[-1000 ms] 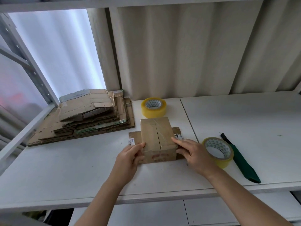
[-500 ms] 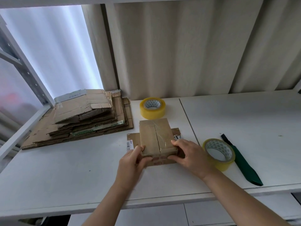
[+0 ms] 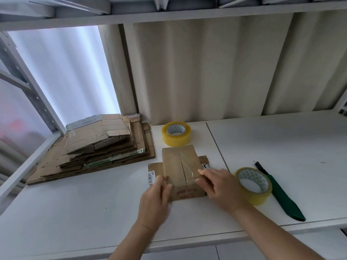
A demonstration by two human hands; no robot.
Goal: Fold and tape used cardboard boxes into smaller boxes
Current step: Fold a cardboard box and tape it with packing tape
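Partly hidden box (image 3: 180, 166), flaps underneath.

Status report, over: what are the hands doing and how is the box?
Left hand and right hand grip the small box at its near corners. Top seam taped. Tape roll right beside the right hand.

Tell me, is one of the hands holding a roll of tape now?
No, both the left hand and the right hand grip the small box, while the two tape rolls lie untouched on the table.
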